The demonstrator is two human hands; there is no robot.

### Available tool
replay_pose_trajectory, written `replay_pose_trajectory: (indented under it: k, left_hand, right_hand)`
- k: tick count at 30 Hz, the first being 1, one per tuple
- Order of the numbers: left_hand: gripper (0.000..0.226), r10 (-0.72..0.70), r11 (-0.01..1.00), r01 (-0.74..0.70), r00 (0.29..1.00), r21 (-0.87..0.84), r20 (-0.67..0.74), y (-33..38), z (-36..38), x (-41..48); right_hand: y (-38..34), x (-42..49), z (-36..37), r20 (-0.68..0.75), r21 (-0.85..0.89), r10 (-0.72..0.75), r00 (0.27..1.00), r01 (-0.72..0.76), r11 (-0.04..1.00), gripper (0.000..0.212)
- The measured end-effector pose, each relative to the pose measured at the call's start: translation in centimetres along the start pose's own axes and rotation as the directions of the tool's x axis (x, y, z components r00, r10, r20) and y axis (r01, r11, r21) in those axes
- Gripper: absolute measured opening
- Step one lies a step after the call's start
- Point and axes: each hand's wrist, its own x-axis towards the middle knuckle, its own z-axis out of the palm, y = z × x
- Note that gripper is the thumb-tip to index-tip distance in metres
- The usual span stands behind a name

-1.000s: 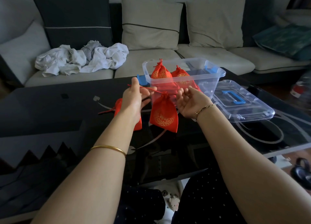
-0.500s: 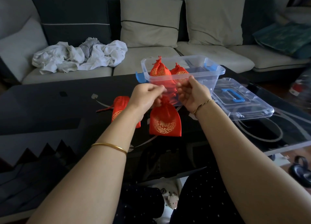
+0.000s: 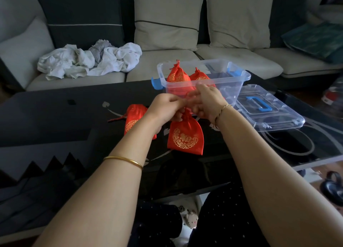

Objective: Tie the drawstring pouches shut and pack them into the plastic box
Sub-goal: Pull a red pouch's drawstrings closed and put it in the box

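Note:
A red drawstring pouch (image 3: pixel 185 135) with a gold emblem hangs from my hands just above the black table. My left hand (image 3: pixel 165 109) and my right hand (image 3: pixel 207 102) meet at its gathered neck, fingers curled around the red drawstring. Another red pouch (image 3: pixel 132 119) lies flat on the table to the left, partly behind my left wrist. The clear plastic box (image 3: pixel 239 79) with blue clips stands behind my hands and holds two tied red pouches (image 3: pixel 178 77).
The box's clear lid (image 3: pixel 269 115) with a blue handle lies on the table to the right. The black glass table (image 3: pixel 55 117) ends near my knees. A sofa with cushions and crumpled white clothes (image 3: pixel 89 59) stands behind. Shoes (image 3: pixel 334 185) lie on the floor right.
My hands, spread apart and pulling the strings a second ago, have come together at the pouch's neck. The pouch's mouth is now gathered tight.

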Motion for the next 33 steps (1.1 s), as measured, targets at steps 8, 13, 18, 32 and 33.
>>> replay_pose_trajectory:
  k: [8, 13, 18, 32, 33]
  left_hand:
    - [0.008, -0.027, 0.997, 0.020, 0.996, -0.079, -0.086, -0.4, -0.2, 0.3]
    - [0.006, -0.086, 0.987, 0.061, 0.982, -0.147, -0.169, -0.4, -0.3, 0.5]
    - [0.013, -0.122, 0.977, 0.079, 0.970, -0.200, -0.212, -0.3, -0.2, 0.5]
    - [0.022, -0.036, 0.997, -0.001, 0.889, -0.082, -0.456, 0.0, -1.1, 0.6]
    - [0.020, 0.035, 0.998, -0.054, 0.891, -0.029, -0.453, 0.2, -1.2, 0.5]
  right_hand:
    - [0.1, -0.5, 0.1, 0.110, -0.251, -0.192, 0.975, 0.215, 0.944, 0.016]
    - [0.4, -1.2, -0.1, 0.219, -0.429, -0.350, 0.911, 0.412, 0.804, 0.010]
    - [0.5, -1.1, 0.1, 0.222, -0.549, -0.449, 0.865, 0.492, 0.676, 0.015]
    - [1.1, -0.4, 0.3, 0.102, -0.434, -0.305, 0.947, 0.319, 0.843, 0.012]
    - [1.2, -0.4, 0.1, 0.081, -0.380, -0.262, 0.962, 0.273, 0.884, 0.015]
